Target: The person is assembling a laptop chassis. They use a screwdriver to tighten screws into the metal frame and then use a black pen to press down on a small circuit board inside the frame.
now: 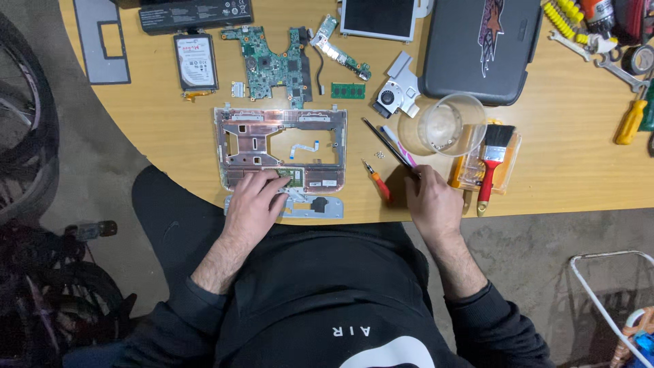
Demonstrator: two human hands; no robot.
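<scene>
black sleeves nearest, forearms reaching onto the rounded edge of the light wooden table (572, 163). left hand (255, 201) laid flat, fingers slightly spread, pressing on the near edge of the copper-lined grey laptop base shell (281, 146), fingertips at a small green circuit board (291, 177) set in it. right hand (430, 203) curled, fingers closed round the near end of a thin black rod-like tool (385, 141) slanting up and left; exact grip hidden by the knuckles. small orange-handled screwdriver (378, 182) lying just left of that hand, tiny loose screws (379, 155) just beyond. red-handled flat paintbrush (492, 163) resting on an orange plastic tray (509, 167), right of the hand. clear round plastic bowl (451, 124) a little further out. beyond the shell: green laptop motherboard (271, 65), silver hard drive (195, 61), small green memory stick (348, 90), grey cooling fan (396, 95). farthest: black battery pack (196, 13), dark grey laptop lid (480, 48), yellow-handled screwdriver (630, 121) at the right.
</scene>
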